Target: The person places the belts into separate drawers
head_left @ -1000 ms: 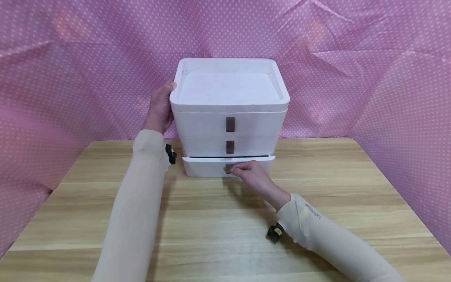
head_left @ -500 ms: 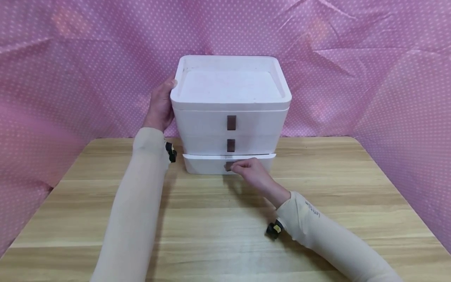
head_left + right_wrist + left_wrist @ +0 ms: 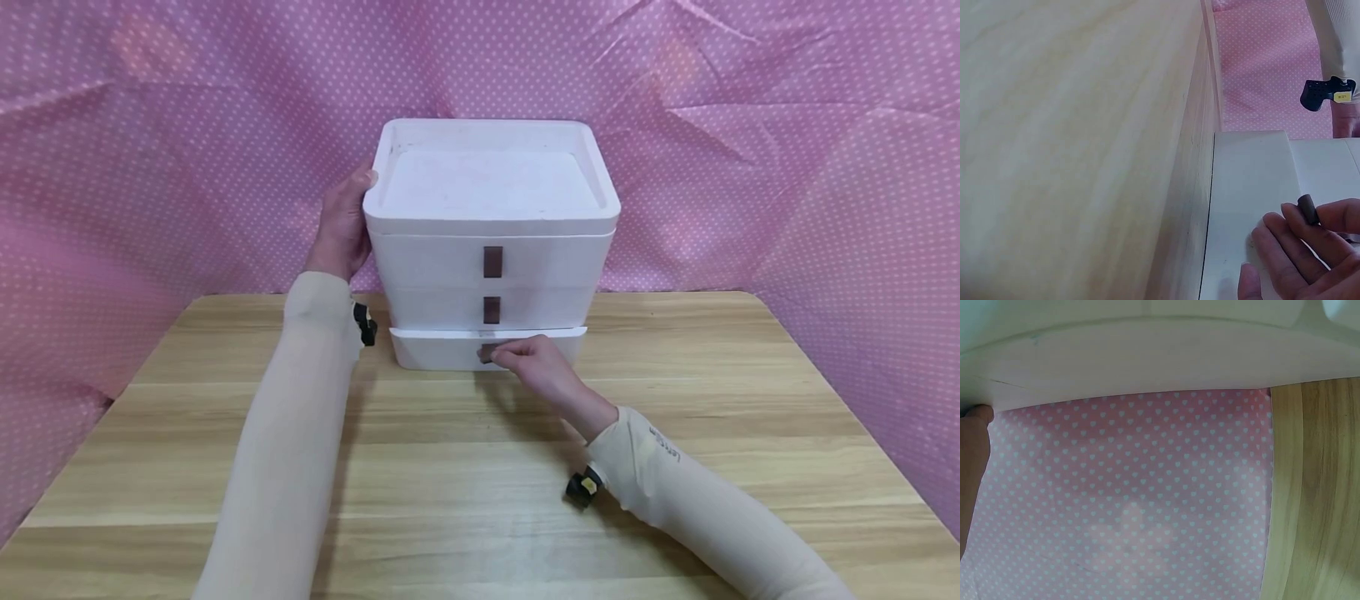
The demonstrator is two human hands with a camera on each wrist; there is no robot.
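A white drawer unit [image 3: 492,212] with a recessed top stands on the table in the head view. Its bottom drawer [image 3: 435,350] juts out slightly below two closed drawers. My right hand [image 3: 543,372] pinches the brown pull tab [image 3: 487,352] of that drawer between thumb and index finger; the tab [image 3: 1308,209] also shows in the right wrist view. On the upper left side of the unit, my left hand [image 3: 342,223] holds on, thumb over the top rim, other fingers mostly hidden. A fingertip [image 3: 984,412] touches the unit's side in the left wrist view.
The wooden table [image 3: 435,500] extends in front of the unit and to both sides. Pink dotted cloth [image 3: 690,167] hangs close behind it. Two more brown tabs, the upper tab [image 3: 492,262] and the middle tab [image 3: 491,310], mark the closed drawers.
The dark gap above the bottom drawer has narrowed as the drawer moved slightly inward. Both hands keep their holds. The head view has shifted a little.
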